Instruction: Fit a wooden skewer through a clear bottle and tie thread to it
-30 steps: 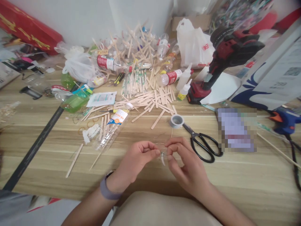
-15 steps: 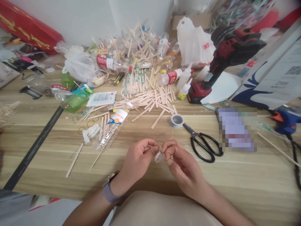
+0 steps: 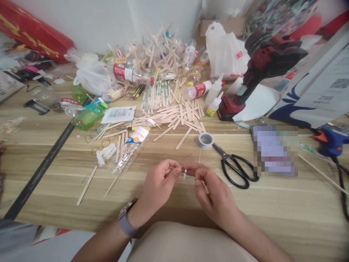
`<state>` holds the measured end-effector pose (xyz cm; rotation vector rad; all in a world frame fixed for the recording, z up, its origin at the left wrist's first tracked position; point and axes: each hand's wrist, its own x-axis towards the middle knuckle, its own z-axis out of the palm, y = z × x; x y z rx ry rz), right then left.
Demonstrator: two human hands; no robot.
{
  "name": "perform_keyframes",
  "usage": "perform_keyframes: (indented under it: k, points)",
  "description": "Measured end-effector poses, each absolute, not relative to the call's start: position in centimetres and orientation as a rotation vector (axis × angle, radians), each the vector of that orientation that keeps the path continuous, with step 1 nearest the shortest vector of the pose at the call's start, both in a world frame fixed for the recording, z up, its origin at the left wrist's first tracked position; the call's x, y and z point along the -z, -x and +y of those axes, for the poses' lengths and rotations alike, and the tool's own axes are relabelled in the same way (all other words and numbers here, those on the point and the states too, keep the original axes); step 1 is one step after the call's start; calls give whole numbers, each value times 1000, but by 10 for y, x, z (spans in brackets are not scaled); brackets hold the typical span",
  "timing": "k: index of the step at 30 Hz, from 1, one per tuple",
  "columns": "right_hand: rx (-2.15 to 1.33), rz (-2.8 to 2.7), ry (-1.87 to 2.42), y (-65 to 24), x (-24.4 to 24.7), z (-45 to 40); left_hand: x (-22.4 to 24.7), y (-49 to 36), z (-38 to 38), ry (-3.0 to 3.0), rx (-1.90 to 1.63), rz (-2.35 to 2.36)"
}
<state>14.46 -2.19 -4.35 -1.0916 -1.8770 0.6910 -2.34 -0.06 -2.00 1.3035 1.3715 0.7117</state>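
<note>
My left hand point(image 3: 163, 182) is closed in a pinch, its fingertips on one end of something thin. My right hand point(image 3: 209, 187) is closed too, thumb and fingers pressed on a thin strand that runs toward the left fingertips. Between the hands a small white piece point(image 3: 185, 174) sits on the strand; its exact shape is too small to tell. Beyond the right hand lie a grey tape roll point(image 3: 206, 140) and black-handled scissors point(image 3: 234, 165). To the left of my left hand are a clear plastic bottle point(image 3: 132, 147) and a single wooden stick point(image 3: 87, 185).
Several wooden sticks point(image 3: 181, 116) and bottles are heaped at the back middle. A red and black power tool point(image 3: 261, 69) stands at the back right beside glue bottles point(image 3: 214, 106). A phone point(image 3: 275, 151) and a blue glue gun point(image 3: 331, 140) lie at the right.
The white piece, earlier a tilted loop, now appears narrow and upright. My right fingers have stretched toward the left fingertips, and the right thumb has moved slightly.
</note>
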Motion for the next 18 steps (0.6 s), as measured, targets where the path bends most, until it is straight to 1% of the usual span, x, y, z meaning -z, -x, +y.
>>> perform_keyframes:
  k: [9,18]
  points:
    - [-573,-1861,1103,-143,45,-21,24,25,3,-1328,-736,1421]
    - [-539,-1865,1106,-144,45,-19,17,26,3,-1430,-655,1406]
